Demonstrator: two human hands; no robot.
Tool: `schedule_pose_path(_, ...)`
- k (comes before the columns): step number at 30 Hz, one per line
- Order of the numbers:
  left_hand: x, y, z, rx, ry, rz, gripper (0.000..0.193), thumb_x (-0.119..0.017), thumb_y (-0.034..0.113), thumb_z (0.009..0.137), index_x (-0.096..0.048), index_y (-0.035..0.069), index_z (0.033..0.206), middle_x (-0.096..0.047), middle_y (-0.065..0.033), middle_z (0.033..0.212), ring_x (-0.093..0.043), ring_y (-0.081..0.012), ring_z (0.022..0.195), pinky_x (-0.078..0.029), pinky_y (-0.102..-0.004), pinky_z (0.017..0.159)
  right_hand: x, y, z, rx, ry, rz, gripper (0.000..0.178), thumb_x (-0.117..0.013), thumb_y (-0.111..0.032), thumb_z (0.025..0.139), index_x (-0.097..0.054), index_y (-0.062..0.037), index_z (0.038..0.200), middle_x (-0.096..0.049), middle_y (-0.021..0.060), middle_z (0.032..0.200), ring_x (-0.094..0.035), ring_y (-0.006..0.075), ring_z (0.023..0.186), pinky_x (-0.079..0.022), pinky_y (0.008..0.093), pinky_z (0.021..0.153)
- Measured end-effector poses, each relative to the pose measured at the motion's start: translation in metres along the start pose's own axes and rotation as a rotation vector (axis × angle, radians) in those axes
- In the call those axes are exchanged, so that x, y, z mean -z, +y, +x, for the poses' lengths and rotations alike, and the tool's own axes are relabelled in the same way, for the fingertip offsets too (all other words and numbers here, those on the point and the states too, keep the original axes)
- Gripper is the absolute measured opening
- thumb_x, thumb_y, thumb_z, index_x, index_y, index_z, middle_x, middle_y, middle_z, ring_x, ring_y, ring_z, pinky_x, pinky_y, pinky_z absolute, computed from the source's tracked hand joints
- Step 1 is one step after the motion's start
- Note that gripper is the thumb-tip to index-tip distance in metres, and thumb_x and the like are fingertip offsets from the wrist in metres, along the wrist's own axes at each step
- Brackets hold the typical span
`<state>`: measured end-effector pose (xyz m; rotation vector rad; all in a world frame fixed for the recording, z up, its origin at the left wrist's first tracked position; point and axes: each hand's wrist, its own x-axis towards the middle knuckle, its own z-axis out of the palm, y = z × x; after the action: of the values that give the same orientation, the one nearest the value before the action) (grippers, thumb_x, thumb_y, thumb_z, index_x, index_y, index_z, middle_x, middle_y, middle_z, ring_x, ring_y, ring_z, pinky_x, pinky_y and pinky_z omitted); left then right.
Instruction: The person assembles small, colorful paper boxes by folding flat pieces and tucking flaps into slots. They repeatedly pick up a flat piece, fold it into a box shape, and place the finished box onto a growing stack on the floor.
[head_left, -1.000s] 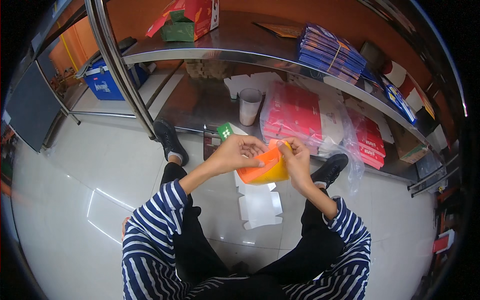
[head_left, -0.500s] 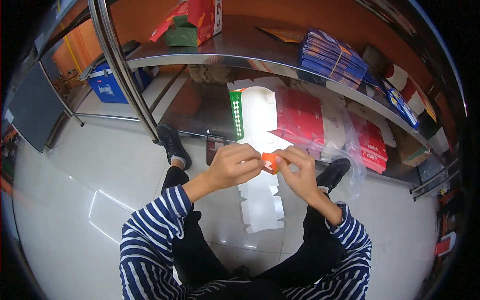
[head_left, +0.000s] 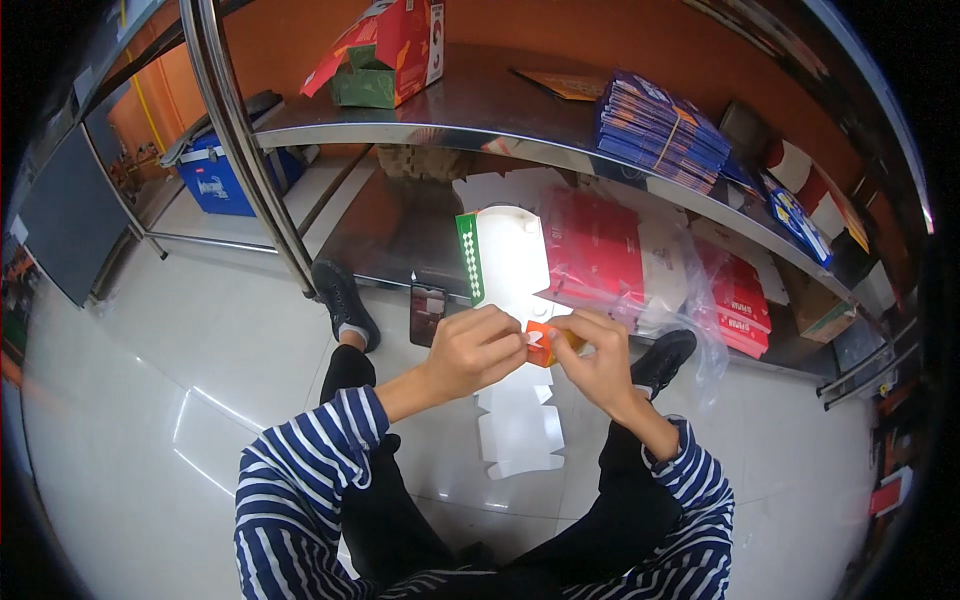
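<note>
A partly folded cardboard carton (head_left: 512, 262), white inside with a green patterned side (head_left: 469, 262), stretches away from me between my legs. Its flat, notched near end (head_left: 520, 440) hangs above the floor or lies on it; I cannot tell which. Over its middle, my left hand (head_left: 468, 350) pinches the left edge of a small orange cardboard flap (head_left: 539, 343) with a white mark. My right hand (head_left: 600, 362) grips the flap's right side between thumb and fingers. Where the flap joins the carton is hidden behind my hands.
A phone (head_left: 427, 314) lies by my left shoe (head_left: 344, 305). Flat red cartons (head_left: 600, 243) and clear plastic (head_left: 705, 300) fill the lower steel shelf. Above stand a red and green box (head_left: 385, 60) and a tied blue stack (head_left: 662, 130). A blue cooler (head_left: 220, 180) is far left.
Both hands and the carton have come slightly nearer to me, with the grip on the orange flap kept. The whole view has shifted a little, and more of the phone shows.
</note>
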<state>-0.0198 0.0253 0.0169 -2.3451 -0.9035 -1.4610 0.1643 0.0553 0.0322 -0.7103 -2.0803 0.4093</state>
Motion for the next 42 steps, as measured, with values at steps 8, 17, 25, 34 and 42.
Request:
schedule_pose_path(8,0.0,0.004,0.002,0.055,-0.057,-0.054,0.013,-0.067,0.004,0.064,-0.054,0.004,0.065,-0.054,-0.0047,0.07,-0.054,-0.0185,0.061,-0.044,-0.0279,0.051,0.004,0.002,0.001,0.055,-0.087,0.105,0.01,-0.062,-0.005,0.072,-0.063,0.0015,0.08,-0.057,0.011,0.068,-0.054,0.0217,0.062,-0.041,0.0299,0.059)
schedule_pose_path(17,0.009,0.006,0.014,0.637,-0.209,-0.543,0.039,-0.069,0.006,0.068,-0.056,0.008,0.104,-0.059,-0.0042,0.077,-0.058,-0.0155,0.067,-0.048,-0.0262,0.057,0.006,0.01,-0.006,0.008,-0.232,0.102,0.014,-0.065,-0.01,0.071,-0.063,-0.0034,0.083,-0.056,0.0077,0.073,-0.051,0.0207,0.065,-0.036,0.0303,0.061)
schedule_pose_path(25,0.009,-0.02,0.005,0.328,0.225,-0.012,0.06,-0.074,0.016,0.069,-0.042,0.0,0.118,-0.055,-0.0121,0.102,-0.055,-0.0251,0.082,-0.045,-0.0301,0.069,-0.006,0.019,-0.014,-0.256,-0.017,0.207,0.014,-0.067,-0.009,0.071,-0.062,-0.0016,0.082,-0.054,0.006,0.069,-0.05,0.0176,0.063,-0.035,0.0265,0.063)
schedule_pose_path(34,-0.007,-0.049,-0.013,1.052,0.309,-0.889,0.055,-0.074,0.012,0.071,-0.044,0.0,0.116,-0.058,-0.0084,0.102,-0.057,-0.0131,0.092,-0.048,-0.0272,0.076,-0.014,-0.021,-0.008,0.415,-0.391,-0.2,0.022,-0.067,-0.018,0.073,-0.061,-0.0066,0.091,-0.057,0.0047,0.084,-0.052,0.0172,0.079,-0.035,0.0293,0.066)
schedule_pose_path(42,-0.014,-0.032,-0.019,0.975,0.046,-0.761,0.051,-0.082,0.017,0.061,-0.056,0.0,0.102,-0.063,-0.0076,0.089,-0.06,-0.0122,0.078,-0.05,-0.0253,0.069,-0.008,0.002,0.003,-0.382,0.273,0.531,0.032,-0.06,-0.023,0.085,-0.054,-0.0019,0.107,-0.057,0.0062,0.101,-0.051,0.0139,0.097,-0.038,0.0289,0.089)
